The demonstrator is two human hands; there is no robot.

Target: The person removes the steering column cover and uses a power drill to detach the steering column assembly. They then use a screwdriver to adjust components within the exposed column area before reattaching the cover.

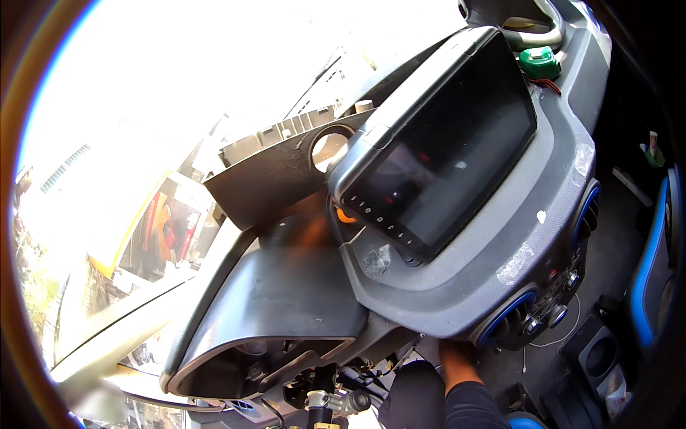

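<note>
Interior of a car, seen from above, with the dashboard partly taken apart. At the left edge, bright daylight is washing out the windscreen (pixel 179 107). Next to it, a loose dark trim panel (pixel 279 171) with a round hole is leaning against the top of the dashboard, and below it the instrument hood (pixel 279 300) is sitting over the exposed steering column (pixel 325 397). In the middle, a large touchscreen unit (pixel 443 150) is tilting out of the grey centre fascia (pixel 500 250), its lower-left corner standing proud of the opening. Under the lower edge of the fascia, one hand (pixel 451 361) in a dark sleeve is reaching up behind the panel; which hand it is cannot be told with certainty, and the fingers are hidden, so the grip cannot be judged. The other hand is out of view. Working blind here, the hand is best feeling for clips gently, supporting the loose screen. To the right are blue-ringed vents (pixel 509 322) and a green part (pixel 539 63) at the top corner.
</note>
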